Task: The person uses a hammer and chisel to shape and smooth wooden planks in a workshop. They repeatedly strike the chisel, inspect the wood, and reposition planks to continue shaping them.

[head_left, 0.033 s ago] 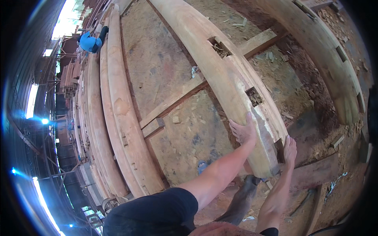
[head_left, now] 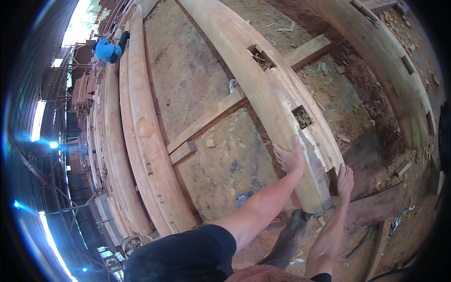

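Timber first: a long, curved beam [head_left: 277, 103] runs from the top middle of the view down toward the lower right, resting across a cross-plank [head_left: 221, 113] on the sawdust floor [head_left: 197, 70]. Two rectangular mortises are cut into its upper face, one near the middle [head_left: 261, 56] and one lower down [head_left: 301, 116], both holding chips. The left hand [head_left: 290, 157] lies flat, fingers spread, on the beam's left edge near its lower end, just below the lower mortise. The right hand [head_left: 345, 181] presses open against the beam's right side by the cut end; neither hand is closed around anything. A bare foot [head_left: 289, 237] stands on the floor under the beam's end, between the two forearms. Left of the floor, more curved beams [head_left: 145, 136] lie stacked side by side. Another curved beam [head_left: 390, 61] with mortises lies along the right edge. At the top left, a person in blue [head_left: 107, 50] bends over the stack.
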